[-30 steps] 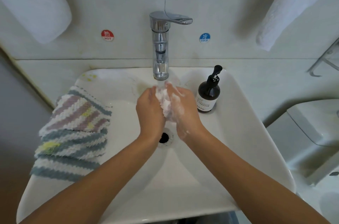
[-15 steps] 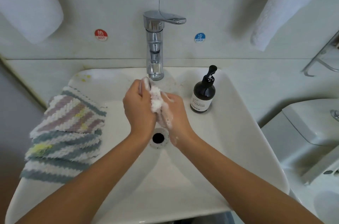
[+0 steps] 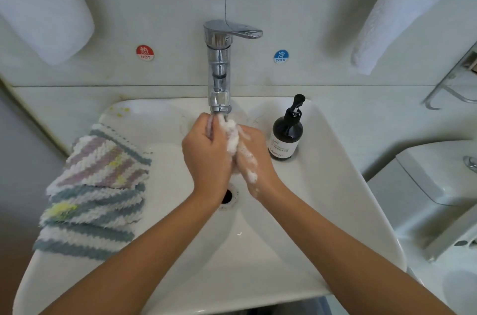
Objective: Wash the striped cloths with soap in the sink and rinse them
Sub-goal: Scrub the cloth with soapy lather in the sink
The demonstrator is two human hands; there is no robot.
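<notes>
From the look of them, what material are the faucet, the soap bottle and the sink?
The faucet seems polished chromed metal: it is silver and mirrors the room. The soap bottle looks like dark brown glossy glass or plastic, which one I cannot tell, with a black pump and a pale label. The sink appears to be glazed white ceramic: smooth, with soft highlights.

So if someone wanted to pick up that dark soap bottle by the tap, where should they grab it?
Probably round the wide body of the soap bottle, coming in from the right. It stands upright on the sink ledge, and the right hand, the left hand and the tap crowd its left side. The thin pump neck looks a poorer hold.
</notes>
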